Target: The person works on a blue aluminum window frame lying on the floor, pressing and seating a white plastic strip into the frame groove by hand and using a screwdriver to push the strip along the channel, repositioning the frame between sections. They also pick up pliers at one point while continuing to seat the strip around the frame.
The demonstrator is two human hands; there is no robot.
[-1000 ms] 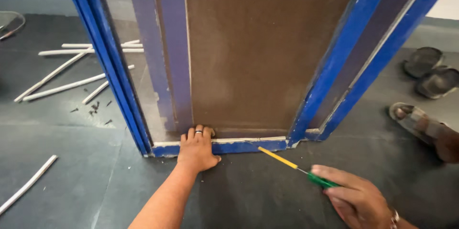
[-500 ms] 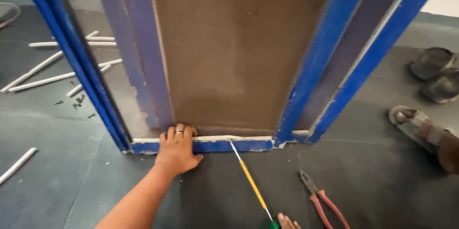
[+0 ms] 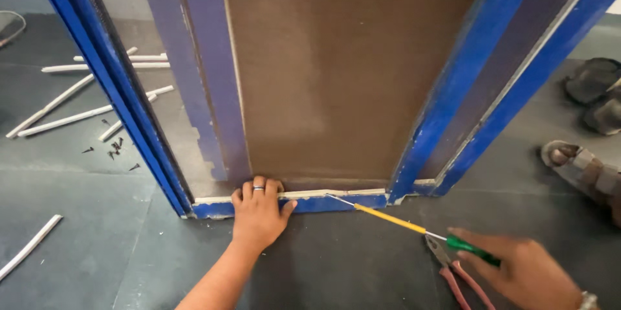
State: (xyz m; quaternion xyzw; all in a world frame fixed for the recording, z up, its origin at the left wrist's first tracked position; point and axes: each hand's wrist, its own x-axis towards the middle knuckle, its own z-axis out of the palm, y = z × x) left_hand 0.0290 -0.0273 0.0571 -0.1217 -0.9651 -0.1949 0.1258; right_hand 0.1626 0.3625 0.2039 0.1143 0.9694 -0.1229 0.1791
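A blue-framed door with a brown panel point(image 3: 349, 70) stands on the dark floor. My left hand point(image 3: 259, 213) presses on its bottom blue rail point(image 3: 323, 203), fingers curled over a thin white strip point(image 3: 343, 192) that runs along the panel's lower edge. My right hand point(image 3: 524, 271) at the lower right holds a screwdriver point(image 3: 414, 224) with a green handle and a yellow shaft. Its tip touches the white strip near the middle of the rail. Red-handled pliers point(image 3: 456, 277) lie on the floor under my right hand.
Several white strips point(image 3: 77, 106) and small dark screws point(image 3: 113, 147) lie on the floor at the left; another strip point(image 3: 29, 245) at the lower left. Sandals point(image 3: 595, 99) and a sandalled foot point(image 3: 585, 171) are at the right.
My right hand has come back into view with the screwdriver and brought its tip to the strip on the bottom rail. My left hand stays on the rail.
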